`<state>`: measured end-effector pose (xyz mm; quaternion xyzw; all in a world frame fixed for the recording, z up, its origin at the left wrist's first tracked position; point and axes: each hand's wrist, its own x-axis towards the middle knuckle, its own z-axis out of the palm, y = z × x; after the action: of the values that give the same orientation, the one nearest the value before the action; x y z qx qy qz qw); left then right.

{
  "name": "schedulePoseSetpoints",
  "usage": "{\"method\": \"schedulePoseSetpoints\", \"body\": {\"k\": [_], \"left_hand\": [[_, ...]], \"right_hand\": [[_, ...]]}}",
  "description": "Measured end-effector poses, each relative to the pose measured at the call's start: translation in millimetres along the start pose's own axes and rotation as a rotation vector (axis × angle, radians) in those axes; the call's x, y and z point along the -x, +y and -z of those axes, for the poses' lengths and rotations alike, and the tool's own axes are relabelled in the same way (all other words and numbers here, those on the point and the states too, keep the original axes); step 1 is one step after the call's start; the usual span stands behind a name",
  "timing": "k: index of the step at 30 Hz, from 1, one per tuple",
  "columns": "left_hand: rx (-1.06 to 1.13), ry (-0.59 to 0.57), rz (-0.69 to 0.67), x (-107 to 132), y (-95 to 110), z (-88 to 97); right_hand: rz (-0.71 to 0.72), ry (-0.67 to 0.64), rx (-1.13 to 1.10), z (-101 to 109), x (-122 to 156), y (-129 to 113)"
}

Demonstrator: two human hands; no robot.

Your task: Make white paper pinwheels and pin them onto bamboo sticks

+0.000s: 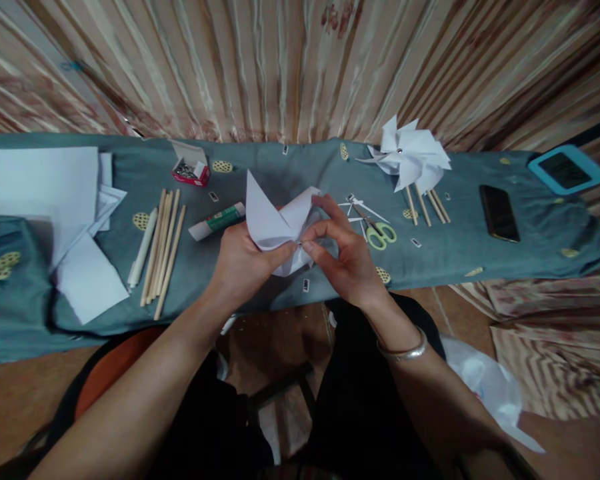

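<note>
Between my two hands, over the near edge of the cloth-covered table, is a white paper pinwheel (pixel 273 217) with folded, pointed blades. My left hand (pixel 243 260) grips its left side, the thumb pressed close to the centre. Thumb and forefinger of my right hand (pixel 343 257) pinch at the centre, perhaps on a small pin too tiny to make out. A glue stick (pixel 217 221) lies just left of the pinwheel. Green-handled scissors (pixel 380 235) rest to the right of my right hand, beside thin paper strips (pixel 365 207).
Wooden sticks (pixel 165 247) and a pale candle-like rod (pixel 144 250) lie left, beside white paper sheets (pixel 40 187). A small red box (pixel 191 172) of metal pieces stands behind. Pinwheels on sticks (pixel 410 153), a phone (pixel 500 212) and a blue-framed device (pixel 567 169) occupy the right.
</note>
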<state>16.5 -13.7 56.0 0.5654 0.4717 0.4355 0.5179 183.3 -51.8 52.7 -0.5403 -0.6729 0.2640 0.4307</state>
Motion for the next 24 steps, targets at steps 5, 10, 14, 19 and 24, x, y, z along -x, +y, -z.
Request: {"method": "schedulePoseSetpoints", "body": {"k": [5, 10, 14, 19, 24], "left_hand": [[-0.031, 0.009, -0.008, 1.8, 1.0, 1.9], [-0.031, 0.039, 0.018, 1.7, 1.9, 2.7], [-0.009, 0.042, 0.038, 0.9, 1.2, 2.7], [-0.026, 0.057, 0.052, 0.1, 2.0, 2.4], [-0.011, 0.060, 0.066, 0.2, 0.1, 2.9]], "right_hand": [[0.017, 0.016, -0.008, -3.9, 1.4, 1.4], [0.015, 0.027, 0.009, -7.9, 2.0, 0.7], [0.011, 0.029, -0.008, -8.1, 1.5, 1.1], [0.004, 0.020, -0.026, -6.8, 1.3, 0.6], [0.001, 0.008, -0.019, -6.3, 1.5, -0.1]]}}
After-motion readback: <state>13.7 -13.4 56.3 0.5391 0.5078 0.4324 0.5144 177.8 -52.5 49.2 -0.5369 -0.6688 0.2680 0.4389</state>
